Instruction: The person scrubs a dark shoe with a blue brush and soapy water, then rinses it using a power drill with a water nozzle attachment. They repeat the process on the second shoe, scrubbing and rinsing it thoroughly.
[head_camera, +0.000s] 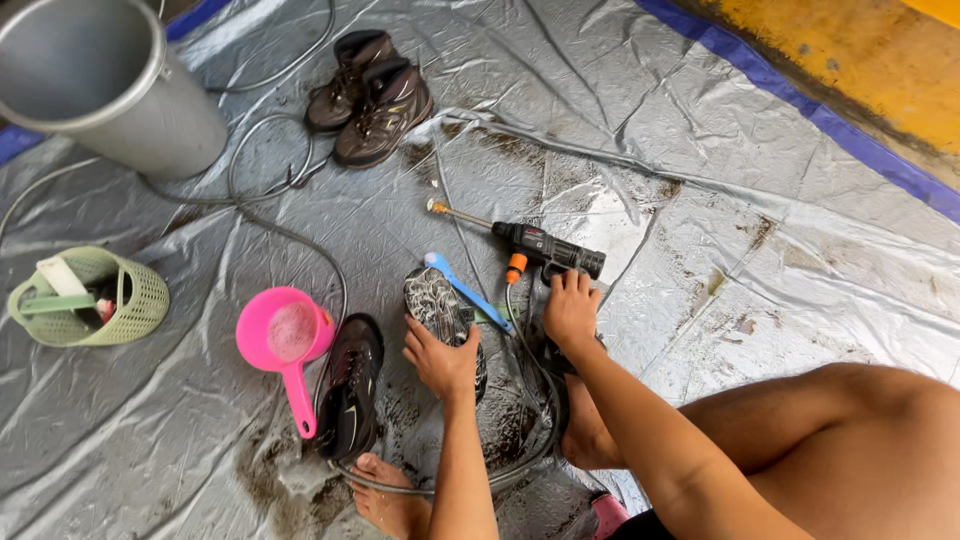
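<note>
Head view, looking down. A muddy shoe lies sole up at the centre of a grey tarpaulin spread on the ground. The left hand has its grip closed around the heel end of the shoe; the fingertips are hidden behind the shoe's edge. The right hand rests on the rear handle of a black spray gun with a thin brass-tipped lance; the palm covers the handle, so whether this grip is closed on it or merely laid on it cannot be told. A blue brush lies between shoe and gun, partly hidden under both. A hose loops across the tarpaulin, and its run near the feet is hard to follow. The second dark shoe lies just beside a pink scoop. Farther out: a pair of brown boots, a green basket with indistinct contents, and a metal bucket, cut off by the frame's upper left corner.
</note>
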